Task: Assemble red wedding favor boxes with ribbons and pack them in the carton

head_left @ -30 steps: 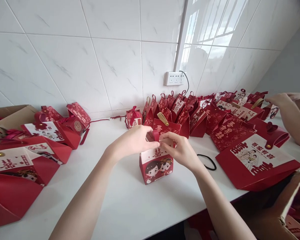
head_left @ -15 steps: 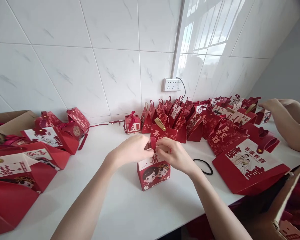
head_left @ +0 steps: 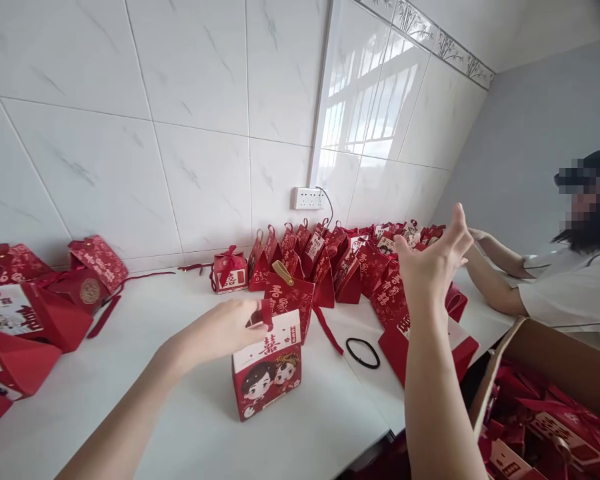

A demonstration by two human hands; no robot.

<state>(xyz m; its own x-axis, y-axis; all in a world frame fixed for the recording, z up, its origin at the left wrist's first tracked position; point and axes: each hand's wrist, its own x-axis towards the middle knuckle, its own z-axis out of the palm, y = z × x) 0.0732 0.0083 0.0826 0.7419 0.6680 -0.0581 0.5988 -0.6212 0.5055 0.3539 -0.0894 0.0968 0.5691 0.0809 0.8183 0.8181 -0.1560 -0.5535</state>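
A red and white gift box (head_left: 267, 380) with two cartoon figures on its front stands upright on the white table. My left hand (head_left: 235, 327) is closed at its top, around the dark red ribbon loop (head_left: 267, 313); part of the grip is hidden. Raised over the right side of the table, my right hand (head_left: 433, 260) is empty, its fingers spread. Right behind the held box is another red box (head_left: 300, 300) with a gold strap. A loose red ribbon (head_left: 327, 331) lies beside it, close to a black elastic band (head_left: 363, 353).
Several red gift boxes (head_left: 347, 280) stand in a cluster along the tiled wall, under a power strip (head_left: 310, 198). More boxes (head_left: 45, 313) are at the left. At the lower right an open cardboard box (head_left: 497, 363) holds red packages. A co-worker (head_left: 565, 293) in white reaches in from the right.
My right hand has let go of the box top and moved up and right, opening. My left hand stays at the ribbon loop. The view has turned right, bringing the co-worker into sight.
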